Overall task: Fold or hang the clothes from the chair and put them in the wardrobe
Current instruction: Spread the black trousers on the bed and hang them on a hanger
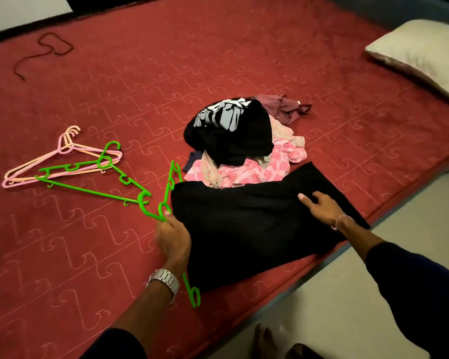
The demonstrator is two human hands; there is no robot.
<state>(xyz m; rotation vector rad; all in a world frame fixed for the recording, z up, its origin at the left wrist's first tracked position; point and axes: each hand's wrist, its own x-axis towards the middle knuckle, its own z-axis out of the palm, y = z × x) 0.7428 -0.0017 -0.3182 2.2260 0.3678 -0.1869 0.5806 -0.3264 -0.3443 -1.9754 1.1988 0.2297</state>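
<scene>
Bed edge: red patterned bed (pixel 88 242) fills most of the view; pale floor lies to its right, with bare feet at the bottom edge.
Left hand: left hand (pixel 173 238), metal watch on the wrist, has its fingers curled round a green hanger (pixel 167 195) at the left edge of the black garment; part of that hanger shows again below the wrist.
Black garment: black garment (pixel 249 226) lies spread flat on the bed near its edge, between both hands, covering part of the held hanger.
Right hand: right hand (pixel 319 207), bracelet on the wrist, rests on the garment's right part, forefinger extended, other fingers loosely bent; holding nothing that can be made out.
Loose hangers: second green hanger (pixel 94 182) lies flat just left of the held one, overlapping a bundle of pink hangers (pixel 44 164).
Clothes pile: clothes pile (pixel 244 143) sits just behind the garment, a black printed shirt uppermost, pink fabric beneath.
Far side: dark cord (pixel 44 51) at far left; pale pillow (pixel 420 53) at far right.
</scene>
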